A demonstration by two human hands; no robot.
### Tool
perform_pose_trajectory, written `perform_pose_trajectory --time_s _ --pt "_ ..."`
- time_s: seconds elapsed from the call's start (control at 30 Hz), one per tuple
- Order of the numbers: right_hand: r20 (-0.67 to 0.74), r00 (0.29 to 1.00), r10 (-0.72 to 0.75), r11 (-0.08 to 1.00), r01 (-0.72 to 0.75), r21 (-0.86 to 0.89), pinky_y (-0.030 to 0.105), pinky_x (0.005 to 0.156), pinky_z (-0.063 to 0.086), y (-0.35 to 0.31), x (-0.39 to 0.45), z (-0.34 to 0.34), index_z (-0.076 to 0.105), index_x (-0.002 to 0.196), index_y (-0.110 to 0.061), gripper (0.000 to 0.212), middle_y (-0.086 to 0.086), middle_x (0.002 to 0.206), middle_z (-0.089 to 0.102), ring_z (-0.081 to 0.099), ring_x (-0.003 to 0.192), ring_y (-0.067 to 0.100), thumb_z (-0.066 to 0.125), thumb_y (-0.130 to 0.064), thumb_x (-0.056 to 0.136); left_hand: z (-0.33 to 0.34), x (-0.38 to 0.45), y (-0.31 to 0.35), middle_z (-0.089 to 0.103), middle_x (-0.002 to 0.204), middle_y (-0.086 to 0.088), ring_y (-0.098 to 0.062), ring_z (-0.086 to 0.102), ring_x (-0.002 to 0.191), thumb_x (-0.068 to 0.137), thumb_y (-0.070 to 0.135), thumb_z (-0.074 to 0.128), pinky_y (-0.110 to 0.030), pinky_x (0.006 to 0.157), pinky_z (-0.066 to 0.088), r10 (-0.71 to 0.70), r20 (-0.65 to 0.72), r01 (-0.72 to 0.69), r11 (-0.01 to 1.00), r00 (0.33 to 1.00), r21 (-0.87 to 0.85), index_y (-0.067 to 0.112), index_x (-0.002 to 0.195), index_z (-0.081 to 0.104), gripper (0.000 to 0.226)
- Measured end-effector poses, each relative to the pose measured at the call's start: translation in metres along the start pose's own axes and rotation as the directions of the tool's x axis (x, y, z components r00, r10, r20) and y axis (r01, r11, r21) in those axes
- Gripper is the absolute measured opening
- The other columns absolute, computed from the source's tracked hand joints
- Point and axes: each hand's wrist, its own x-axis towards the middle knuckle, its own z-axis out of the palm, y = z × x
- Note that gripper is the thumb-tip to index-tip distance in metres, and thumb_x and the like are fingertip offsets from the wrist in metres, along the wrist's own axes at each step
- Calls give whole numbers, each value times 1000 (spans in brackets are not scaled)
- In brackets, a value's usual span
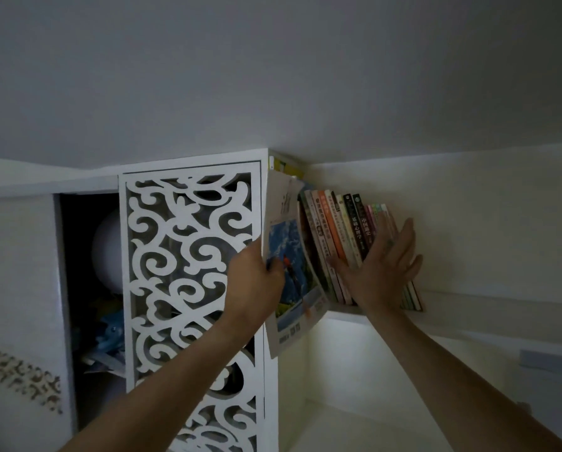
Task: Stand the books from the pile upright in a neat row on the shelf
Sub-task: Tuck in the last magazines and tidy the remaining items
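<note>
At far left an open cabinet compartment [87, 288] is seen, dark inside, w/ a pale round shape and blue items that can't be made out. Next to it a white fretwork door [191, 272] w/ scroll cut-outs is seen. The left hand [256, 282] is raised in front of the door's right edge; a large thin book [292, 272] is gripped by it, fingers curled round the left edge, thumb on the cover. The cover is shown as white at top w/ a blue-green landscape photo below; the book is tilted, its lower corner hanging below the shelf [452, 308] edge, just left of the row. A row of books [338, 233] is stood on the shelf, leaning right, spines pink, orange, cream, black and green. The right hand [384, 265] is laid flat against the row's right part, fingers straight and spread, nothing gripped.
</note>
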Motion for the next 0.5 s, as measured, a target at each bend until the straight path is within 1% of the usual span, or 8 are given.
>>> perform_pose_trajectory --time_s 0.03,0.07,0.17,0.23,0.3,0.37,0.43,0.5 --pt "12 1000 17 1000 -17 -12 72 117 10 -3 -1 5 1 161 -27 131 23 167 -3 4 154 43 69 -83 65 -3 1 2 65 96 -1 -8 57 67 101 6 55 -7 47 45 -9 -16 9 1000 1000 14 3 117 61 17" --pt "19 999 28 999 -27 -26 74 116 11 -5 -2 9 -2 162 -27 134 23 167 -5 3 154 44 69 -84 64 -6 2 3 65 93 -1 -9 57 65 101 5 55 -8 45 44 -20 -20 21 1000 1000 19 4 113 61 14" --pt "27 998 63 996 -61 -62 74 116 7 -13 -5 23 -3 163 -28 136 24 168 -5 -2 154 46 62 -92 63 -14 2 4 68 89 4 -8 64 70 100 5 53 -12 47 48 -41 27 41 999 999 3 10 106 63 12" --pt "6 996 86 994 -86 -65 74 117 6 -16 -5 29 -1 164 -26 134 25 167 -5 -2 154 47 53 -97 64 -15 -1 4 69 90 5 -6 65 72 101 7 53 -12 48 49 -39 55 39 999 998 -6 9 110 65 15" --pt "-22 995 93 993 -94 -65 74 116 6 -17 -4 33 0 164 -24 131 25 168 -5 -2 154 48 48 -97 66 -13 -2 3 71 98 2 -5 66 77 101 8 53 -12 51 51 -32 62 33 999 998 -9 8 116 66 19" --pt "-51 994 91 994 -94 -59 74 116 6 -18 -4 35 1 164 -24 128 24 168 -4 -1 154 47 52 -91 68 -9 -2 3 72 106 1 -4 67 82 101 7 53 -14 55 55 -32 59 34 999 998 -18 8 120 65 23" --pt "-87 991 106 994 -109 -26 72 117 6 -18 -3 36 3 164 -24 127 23 168 -3 -1 155 44 61 -84 68 -4 -2 3 70 106 2 -2 64 78 102 7 53 -9 52 51 -46 43 47 999 998 -21 8 122 64 23" --pt "-133 982 137 991 -136 15 71 117 7 -18 -1 36 7 163 -22 128 23 168 -2 0 155 41 69 -78 66 1 0 4 71 105 -1 -3 63 73 102 7 53 -8 50 47 -57 26 57 998 998 -18 6 121 63 22"
